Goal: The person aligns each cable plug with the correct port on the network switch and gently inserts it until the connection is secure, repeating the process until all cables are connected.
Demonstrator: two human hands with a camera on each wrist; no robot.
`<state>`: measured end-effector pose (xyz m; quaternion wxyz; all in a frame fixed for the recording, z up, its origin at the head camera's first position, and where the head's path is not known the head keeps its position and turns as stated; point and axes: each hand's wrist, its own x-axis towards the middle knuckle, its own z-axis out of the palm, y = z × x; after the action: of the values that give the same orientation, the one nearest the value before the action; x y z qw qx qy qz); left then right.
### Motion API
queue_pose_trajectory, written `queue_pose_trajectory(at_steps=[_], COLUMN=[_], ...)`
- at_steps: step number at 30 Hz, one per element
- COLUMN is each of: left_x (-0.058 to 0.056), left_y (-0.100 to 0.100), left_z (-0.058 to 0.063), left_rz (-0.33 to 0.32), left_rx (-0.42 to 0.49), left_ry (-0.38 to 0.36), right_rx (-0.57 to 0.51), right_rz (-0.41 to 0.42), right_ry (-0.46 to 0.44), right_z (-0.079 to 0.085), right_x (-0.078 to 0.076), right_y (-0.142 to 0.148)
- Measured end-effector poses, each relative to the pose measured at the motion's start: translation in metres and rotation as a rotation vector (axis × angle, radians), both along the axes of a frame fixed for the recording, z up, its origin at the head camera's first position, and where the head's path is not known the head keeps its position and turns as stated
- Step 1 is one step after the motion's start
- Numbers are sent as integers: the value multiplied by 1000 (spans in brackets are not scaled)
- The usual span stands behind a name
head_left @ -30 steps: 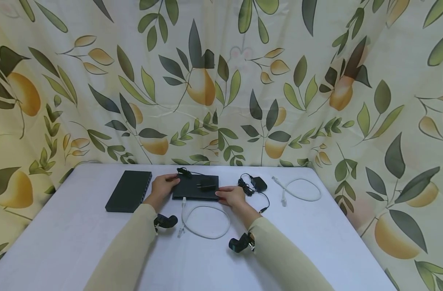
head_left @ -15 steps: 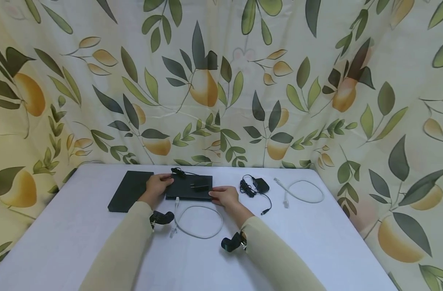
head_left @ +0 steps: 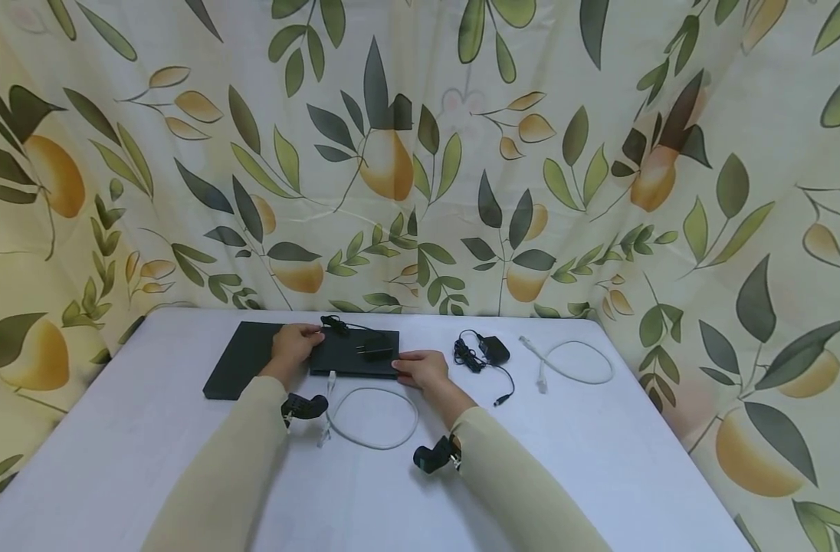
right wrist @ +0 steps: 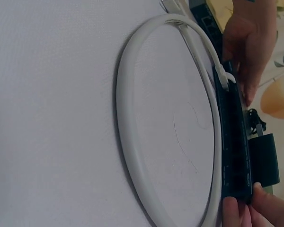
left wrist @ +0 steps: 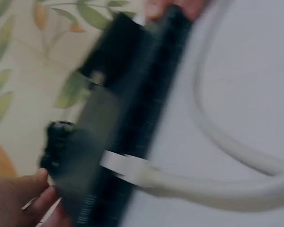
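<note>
A flat black network switch [head_left: 337, 363] lies between my two hands, its row of ports facing me. My left hand [head_left: 293, 350] pinches its left end, thumb above and fingers below. At the right corner my right hand [head_left: 423, 370] pinches it the same way. A black power adapter [head_left: 375, 350] rests on top, prongs pointing left, with its bundled cord [head_left: 335, 325] at the back edge. One plug [right wrist: 222, 78] of a white network cable [head_left: 415, 422] sits at the port side. How deep it goes is unclear.
A larger black box [head_left: 237, 364] stands left, partly behind my left hand. Right of my right hand lie a second power adapter [head_left: 493, 350] with its cord and another white network cable [head_left: 595, 381]. A patterned curtain [head_left: 420, 253] hangs behind the white table [head_left: 565, 460].
Both hands have slid the switch left, close to the larger black box. The adapter on top and the white cable at its port side have shifted along with it.
</note>
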<state>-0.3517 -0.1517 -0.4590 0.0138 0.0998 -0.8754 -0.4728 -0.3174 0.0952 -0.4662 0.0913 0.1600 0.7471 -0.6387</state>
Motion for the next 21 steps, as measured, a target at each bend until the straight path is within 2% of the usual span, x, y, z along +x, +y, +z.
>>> queue_pose_trajectory(at_steps=[3, 6, 8, 11, 13, 16, 19, 21], left_x=[-2, -4, -2, 4, 9, 16, 20, 21], left_y=[-14, -40, -62, -94, -112, -131, -141, -146], left_z=[10, 16, 18, 14, 11, 6, 1, -1], left_rz=[6, 39, 69, 82, 55, -1, -42, -56], left_rx=[-122, -265, -357, -437, -407, -307, -238, -237], left_ry=[116, 201, 212, 146, 69, -33, -69, -68], right_rx=[-12, -13, -8, -8, -16, -34, -38, -32], right_rz=[2, 1, 1, -6, -8, 1, 7, 5], right_ry=[-13, -29, -34, -34, -31, -22, -22, -21], right_z=[0, -1, -2, -3, -2, -2, -2, -2], right_x=[-1, -2, -3, -1, 0, 1, 0, -1], right_y=[1, 1, 1, 2, 3, 4, 3, 2])
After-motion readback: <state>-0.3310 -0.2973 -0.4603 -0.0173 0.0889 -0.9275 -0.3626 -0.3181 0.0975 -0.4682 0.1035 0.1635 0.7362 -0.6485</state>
